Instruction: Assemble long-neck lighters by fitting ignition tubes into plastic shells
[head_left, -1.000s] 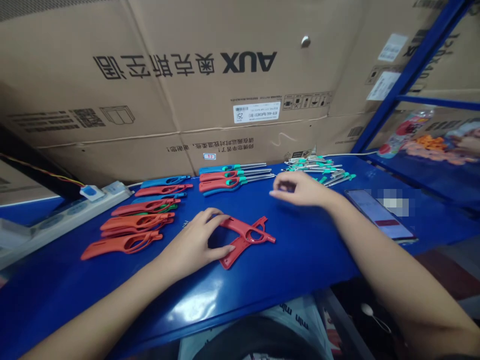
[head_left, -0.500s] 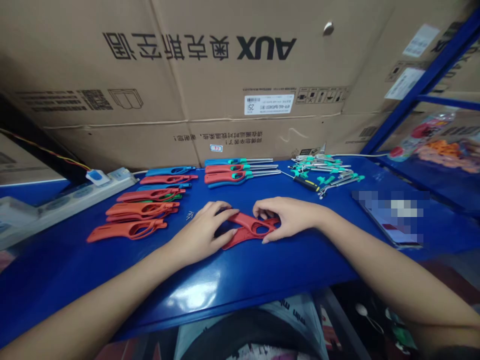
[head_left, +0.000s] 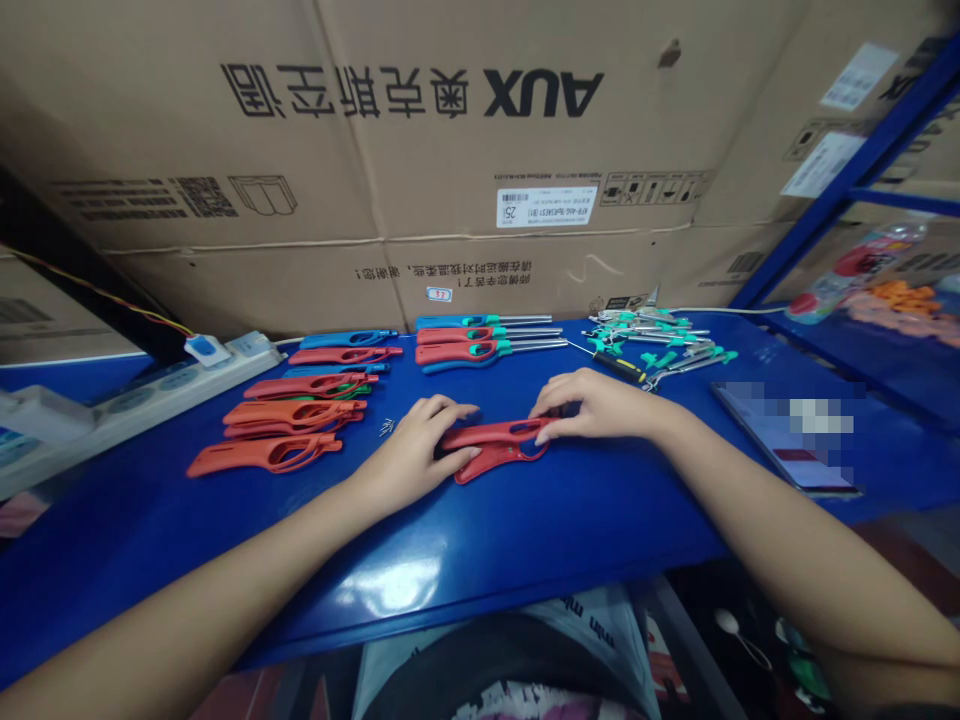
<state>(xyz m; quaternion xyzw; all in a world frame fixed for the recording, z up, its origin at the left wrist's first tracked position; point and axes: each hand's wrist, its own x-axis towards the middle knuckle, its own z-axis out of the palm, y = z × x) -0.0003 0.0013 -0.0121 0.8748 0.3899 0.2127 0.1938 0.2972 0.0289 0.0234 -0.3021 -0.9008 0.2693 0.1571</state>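
Observation:
In front of me two red lighter casing halves overlap: the upper half (head_left: pixel 491 434) lies across the back of the lower half (head_left: pixel 491 461), whose inner face looks up. My left hand (head_left: pixel 409 450) grips their left ends, thumb on the near side and fingers on the far side. Thumb and fingers of my right hand (head_left: pixel 592 402) pinch the upper half near its trigger opening. Beyond the hands lie several lighters (head_left: pixel 457 352) with metal tubes. To the left, red, orange, blue and green casings (head_left: pixel 262 457) form a column, with small screws (head_left: pixel 387 428) beside them.
Metal tubes with green parts (head_left: pixel 645 330) pile up at the back right, next to a screwdriver (head_left: pixel 621 368). A phone (head_left: pixel 780 440) lies at the right. A power strip (head_left: pixel 165 390) runs along the left. A cardboard wall (head_left: pixel 420 150) stands behind the blue table (head_left: pixel 600 530).
The casing halves have gone from crossed to nearly parallel, the upper one tipped up on edge. My right hand has shifted slightly away from me and right. The view has moved a little.

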